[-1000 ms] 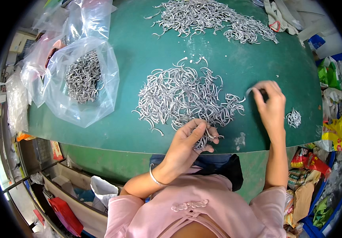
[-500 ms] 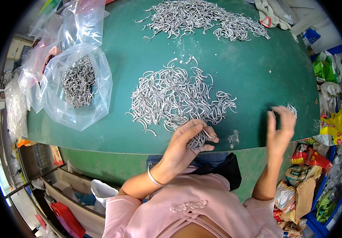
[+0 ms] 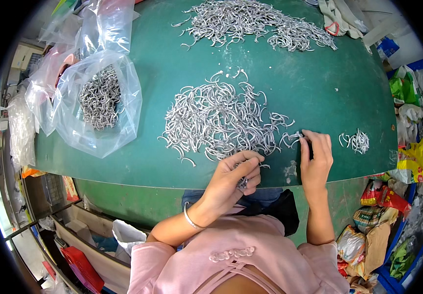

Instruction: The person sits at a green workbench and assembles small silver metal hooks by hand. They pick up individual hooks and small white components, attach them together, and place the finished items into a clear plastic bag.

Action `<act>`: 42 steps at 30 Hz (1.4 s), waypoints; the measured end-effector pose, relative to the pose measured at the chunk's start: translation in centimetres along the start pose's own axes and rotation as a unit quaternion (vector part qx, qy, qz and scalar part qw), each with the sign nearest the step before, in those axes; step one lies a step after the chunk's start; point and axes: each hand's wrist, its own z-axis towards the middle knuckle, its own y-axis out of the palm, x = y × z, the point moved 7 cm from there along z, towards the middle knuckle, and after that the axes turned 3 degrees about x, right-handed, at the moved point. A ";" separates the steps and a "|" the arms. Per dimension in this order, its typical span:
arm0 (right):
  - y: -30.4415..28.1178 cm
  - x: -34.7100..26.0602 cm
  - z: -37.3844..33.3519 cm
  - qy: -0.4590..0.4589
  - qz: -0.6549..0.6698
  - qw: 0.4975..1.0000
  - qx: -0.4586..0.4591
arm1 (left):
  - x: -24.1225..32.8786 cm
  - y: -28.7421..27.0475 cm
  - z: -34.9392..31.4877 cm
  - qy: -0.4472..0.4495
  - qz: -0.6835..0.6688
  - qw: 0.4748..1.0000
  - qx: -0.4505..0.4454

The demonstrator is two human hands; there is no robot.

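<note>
Two bare hands work over a green bench covered with small, silvery, curved pieces. The left hand is curled into a loose fist, thumb pressed toward the bent fingers, around a bunch of gray curved pieces; part of the bunch shows below the fingers, and the rest is hidden in the palm. One curved piece lies just to the right of its fingertips.

The right hand is near the bench, to the right of the left hand and well apart from it. Its thumb and forefinger are parted and the other fingers gently bent. The forefinger tip is right beside a few curved pieces; whether it has hold of one cannot be told.

Those few pieces are at the right edge of the main heap, a broad, tangled spread just beyond the left hand and to the left of the right hand. A much smaller pile lies to the right of the right hand. Far beyond both hands, another large heap spreads across the bench.

Well to the left of the left hand, a clear plastic bag lies with darker curved pieces clustered in it. A pale bracelet circles the left wrist.
</note>
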 end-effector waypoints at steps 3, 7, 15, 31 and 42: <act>-0.4 0.4 -0.4 0.037 0.026 0.999 0.012 | -0.1 0.2 -0.1 -0.003 0.014 1.000 -0.001; -0.8 1.3 -0.5 0.118 0.035 0.992 -0.005 | -0.2 0.3 -0.2 -0.007 0.020 1.000 -0.007; -1.0 0.5 -0.4 0.027 -0.056 0.997 -0.037 | -0.2 0.3 -0.3 -0.015 0.017 1.000 0.006; -1.7 -5.5 -1.1 -0.023 0.211 0.977 -0.028 | -0.7 0.4 0.1 0.037 0.050 0.998 0.019; -2.0 0.3 -0.6 0.009 -0.010 1.000 -0.005 | -0.2 0.7 0.1 0.059 0.013 0.997 -0.044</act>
